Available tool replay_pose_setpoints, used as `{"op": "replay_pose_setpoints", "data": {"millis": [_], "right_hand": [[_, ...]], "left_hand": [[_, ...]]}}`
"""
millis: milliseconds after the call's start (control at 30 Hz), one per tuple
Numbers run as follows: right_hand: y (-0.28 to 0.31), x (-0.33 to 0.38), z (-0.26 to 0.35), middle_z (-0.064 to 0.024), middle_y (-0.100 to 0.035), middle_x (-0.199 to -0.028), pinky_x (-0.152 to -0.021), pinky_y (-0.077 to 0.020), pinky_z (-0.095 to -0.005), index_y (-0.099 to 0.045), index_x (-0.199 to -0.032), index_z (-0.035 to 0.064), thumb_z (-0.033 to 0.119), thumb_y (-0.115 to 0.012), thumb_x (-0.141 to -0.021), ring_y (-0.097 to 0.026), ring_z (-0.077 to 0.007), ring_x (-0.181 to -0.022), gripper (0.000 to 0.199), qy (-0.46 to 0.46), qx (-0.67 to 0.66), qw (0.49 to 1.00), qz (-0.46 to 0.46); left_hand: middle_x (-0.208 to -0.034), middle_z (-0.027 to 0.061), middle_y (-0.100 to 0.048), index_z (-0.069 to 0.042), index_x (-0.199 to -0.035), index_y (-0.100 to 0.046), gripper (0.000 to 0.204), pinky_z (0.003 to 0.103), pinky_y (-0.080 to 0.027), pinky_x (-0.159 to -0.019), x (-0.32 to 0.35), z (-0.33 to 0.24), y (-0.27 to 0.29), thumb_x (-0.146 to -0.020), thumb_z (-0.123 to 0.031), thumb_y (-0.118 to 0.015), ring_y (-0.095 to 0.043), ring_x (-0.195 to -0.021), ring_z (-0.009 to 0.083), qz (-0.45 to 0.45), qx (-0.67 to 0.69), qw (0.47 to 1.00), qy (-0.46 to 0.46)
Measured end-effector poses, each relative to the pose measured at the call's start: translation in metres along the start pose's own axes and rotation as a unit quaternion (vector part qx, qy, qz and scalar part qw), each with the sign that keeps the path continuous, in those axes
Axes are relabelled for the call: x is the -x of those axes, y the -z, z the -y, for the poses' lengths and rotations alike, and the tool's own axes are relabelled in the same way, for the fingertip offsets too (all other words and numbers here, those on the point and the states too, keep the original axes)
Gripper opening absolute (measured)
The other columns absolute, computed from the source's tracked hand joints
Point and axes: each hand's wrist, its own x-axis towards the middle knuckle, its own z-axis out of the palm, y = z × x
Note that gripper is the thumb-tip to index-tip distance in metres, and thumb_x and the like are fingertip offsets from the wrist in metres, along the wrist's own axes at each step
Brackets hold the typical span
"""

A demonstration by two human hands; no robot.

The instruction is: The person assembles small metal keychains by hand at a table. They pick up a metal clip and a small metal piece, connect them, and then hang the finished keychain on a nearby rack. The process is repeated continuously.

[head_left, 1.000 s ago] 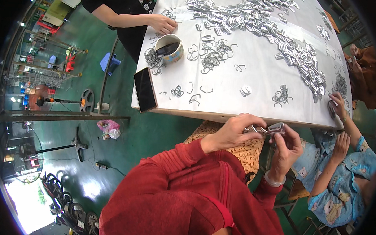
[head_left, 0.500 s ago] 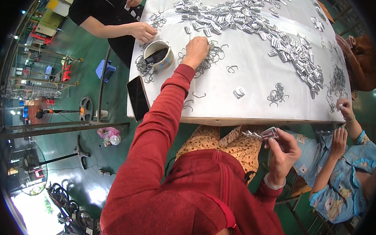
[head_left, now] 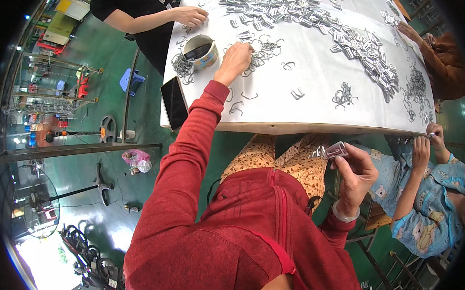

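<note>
One table (head_left: 301, 121), one phone (head_left: 174, 103) lying flat on it, one tub (head_left: 210, 58), one bracelet (head_left: 345, 218). Three co-workers (head_left: 114, 7) plus the wearer (head_left: 211, 268) makes four. Clips (head_left: 370, 70)? Way too many to count, easily dozens. Same deal with the wire hooks (head_left: 416, 85), they're too tangled to get a number.

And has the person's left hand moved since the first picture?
Yes, the left hand moved forward and leftward, from the table's near edge to the wire hooks.

Glossy green floor (head_left: 107, 51); blue stool (head_left: 130, 81) near dark metal frame (head_left: 82, 151); bright opening (head_left: 40, 263), lower left.
</note>
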Motion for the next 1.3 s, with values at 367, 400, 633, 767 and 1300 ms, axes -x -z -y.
{"op": "replay_pose_setpoints", "data": {"millis": [367, 400, 633, 767, 1300], "right_hand": [[-0.003, 0.006, 0.007, -0.0123, -0.063, -0.084, -0.061, -0.0482, -0.0221, -0.062, -0.097, -0.0058, -0.018, -0.061, -0.071, -0.060, -0.0142, -0.070, 0.029, 0.033, -0.006, 0.998, 0.055], [-0.003, 0.003, 0.007, -0.0117, -0.063, -0.083, -0.061, -0.0477, -0.0213, -0.062, -0.097, -0.0066, -0.018, -0.061, -0.070, -0.059, -0.0135, -0.071, 0.029, 0.042, -0.002, 0.997, 0.069], [-0.014, -0.007, -0.010, -0.0095, -0.063, -0.088, -0.068, -0.0502, -0.0221, -0.059, -0.099, -0.0053, -0.015, -0.062, -0.073, -0.061, -0.0111, -0.077, 0.028, -0.101, 0.024, 0.994, 0.028], [-0.011, -0.009, -0.019, -0.0082, -0.064, -0.089, -0.067, -0.0512, -0.0205, -0.055, -0.098, -0.0031, -0.012, -0.062, -0.077, -0.062, -0.0101, -0.076, 0.024, -0.095, 0.000, 0.995, 0.027], [-0.007, 0.003, -0.010, -0.0058, -0.065, -0.084, -0.066, -0.0476, -0.0202, -0.066, -0.094, -0.0026, -0.012, -0.063, -0.076, -0.059, -0.0088, -0.075, 0.021, 0.012, 0.050, 0.999, 0.019]], "left_hand": [[-0.084, 0.0144, -0.065, -0.001, -0.091, -0.065, 0.016, 0.033, -0.049, -0.068, -0.002, -0.034, 0.037, -0.086, -0.013, -0.055, -0.063, -0.077, 0.0234, -0.092, 0.175, 0.980, 0.017], [-0.084, 0.0124, -0.067, -0.001, -0.094, -0.065, 0.016, 0.030, -0.050, -0.068, 0.007, -0.049, 0.052, -0.087, -0.013, -0.056, -0.064, -0.076, 0.0188, -0.043, 0.223, 0.973, 0.049], [-0.090, 0.0067, -0.065, -0.001, -0.090, -0.065, 0.010, 0.028, -0.050, -0.074, 0.114, -0.161, 0.062, -0.081, -0.006, -0.064, -0.061, -0.083, 0.0143, 0.158, 0.523, 0.833, -0.088], [-0.100, 0.0072, -0.060, -0.004, -0.086, -0.064, 0.011, 0.032, -0.047, -0.077, 0.129, -0.182, 0.043, -0.076, -0.007, -0.068, -0.056, -0.094, 0.0225, 0.046, 0.458, 0.868, -0.186], [-0.093, 0.0086, -0.063, -0.003, -0.089, -0.059, 0.016, 0.032, -0.050, -0.071, 0.135, -0.200, 0.029, -0.075, 0.000, -0.067, -0.061, -0.085, 0.0233, 0.007, 0.486, 0.843, -0.230]]}}
